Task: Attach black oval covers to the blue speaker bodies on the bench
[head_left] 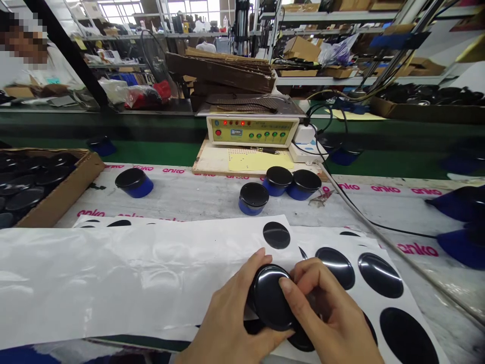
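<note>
Left hand (235, 308) grasps a glossy black round cap (270, 303) by its rim, face tilted up, prob. to brace it vs. the right hand (329, 303), whose thumb presses near the face's edge; its other fingers curl in, can't tell if they pinch anything. Cap's above overlapping sheets, likely laid close for reach: a mostly bare backing sheet (113, 278) w/ 1 decal (276, 235) at its far corner, & a decal sheet (409, 296) w/ several black ovals (335, 268). Beyond: 3 black-topped blue housings (253, 198) bunched, 1 more housing (134, 182) off left near a cardboard box (68, 194) of black parts (26, 197). Past those: control box (252, 130) w/ red LEDs (225, 123) lit, on a wooden board (204, 156).
</note>
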`<state>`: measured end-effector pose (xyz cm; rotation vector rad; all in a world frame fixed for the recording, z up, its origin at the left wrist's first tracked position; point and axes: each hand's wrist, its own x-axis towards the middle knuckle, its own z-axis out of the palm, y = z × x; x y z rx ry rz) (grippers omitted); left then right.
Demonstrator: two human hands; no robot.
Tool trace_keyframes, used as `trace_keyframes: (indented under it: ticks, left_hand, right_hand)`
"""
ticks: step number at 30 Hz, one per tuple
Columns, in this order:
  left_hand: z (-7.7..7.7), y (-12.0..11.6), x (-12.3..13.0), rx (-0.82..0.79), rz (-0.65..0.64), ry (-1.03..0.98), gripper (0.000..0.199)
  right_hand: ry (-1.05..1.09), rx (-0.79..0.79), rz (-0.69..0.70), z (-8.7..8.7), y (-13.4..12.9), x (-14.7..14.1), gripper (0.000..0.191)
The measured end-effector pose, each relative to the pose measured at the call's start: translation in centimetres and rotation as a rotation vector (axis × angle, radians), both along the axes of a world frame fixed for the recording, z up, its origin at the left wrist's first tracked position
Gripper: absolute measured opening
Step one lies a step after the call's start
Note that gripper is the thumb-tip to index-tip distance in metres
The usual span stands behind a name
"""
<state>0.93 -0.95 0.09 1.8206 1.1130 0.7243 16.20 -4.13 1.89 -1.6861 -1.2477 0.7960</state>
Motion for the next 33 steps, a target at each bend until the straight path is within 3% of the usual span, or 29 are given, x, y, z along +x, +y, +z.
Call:
trace_keyframes:
  ticks: [3, 7, 10, 12, 15, 17, 19, 22, 24, 26, 28, 33]
  left_hand:
    - [-0.3, 0.3, -0.2, 0.285, -0.097, 0.086, 0.088]
    - [-0.4, 0.2, -1.1, 0.548, -0.128, 0.27, 0.066]
    - [0.0, 0.3, -2.5, 0.603, -0.185, 0.299, 0.058]
    - [1.2, 1.9, -3.7, 0.613, -0.198, 0.273, 0.056]
    - [4.6, 7.8, -5.5, 0.552, -0.018, 0.357, 0.055]
    - [7.0, 13.6, -6.1, 0.471, 0.178, 0.489, 0.057]
    - [8.5, 19.7, -6.2, 0.458, 0.28, 0.532, 0.051]
    - [8.7, 26.9, -5.6, 0.391, 0.376, 0.596, 0.044]
    - [8.0, 29.6, -5.3, 0.328, 0.427, 0.641, 0.039]
    - [7.4, 30.5, -5.8, 0.275, 0.467, 0.682, 0.039]
    - [7.4, 29.9, -7.5, 0.234, 0.504, 0.719, 0.042]
    - [8.7, 24.4, -13.4, 0.165, 0.564, 0.735, 0.031]
  right_hand:
    - [-0.247, -0.123, 0.005, 1.1, 0.8, 1.7, 0.039]
    - [-0.498, -0.009, 0.025, 2.6, 2.3, 4.9, 0.039]
    - [-0.545, 0.093, 0.198, 3.0, 3.1, 6.4, 0.032]
    - [-0.582, 0.108, 0.393, 2.9, 3.7, 6.9, 0.022]
    - [-0.606, 0.056, 0.717, 2.8, 5.7, 7.3, 0.017]
    - [-0.59, 0.009, 0.883, 2.9, 7.5, 7.5, 0.025]
    - [-0.567, -0.041, 0.985, 3.2, 9.3, 7.5, 0.033]
    - [-0.56, -0.164, 1.06, 3.8, 11.3, 7.3, 0.041]
    - [-0.575, -0.245, 1.078, 4.3, 11.8, 7.1, 0.043]
    - [-0.589, -0.295, 1.08, 4.6, 11.8, 6.9, 0.046]
    - [-0.593, -0.312, 1.075, 4.8, 11.5, 6.8, 0.046]
    - [-0.591, -0.232, 1.101, 4.5, 10.6, 7.1, 0.041]
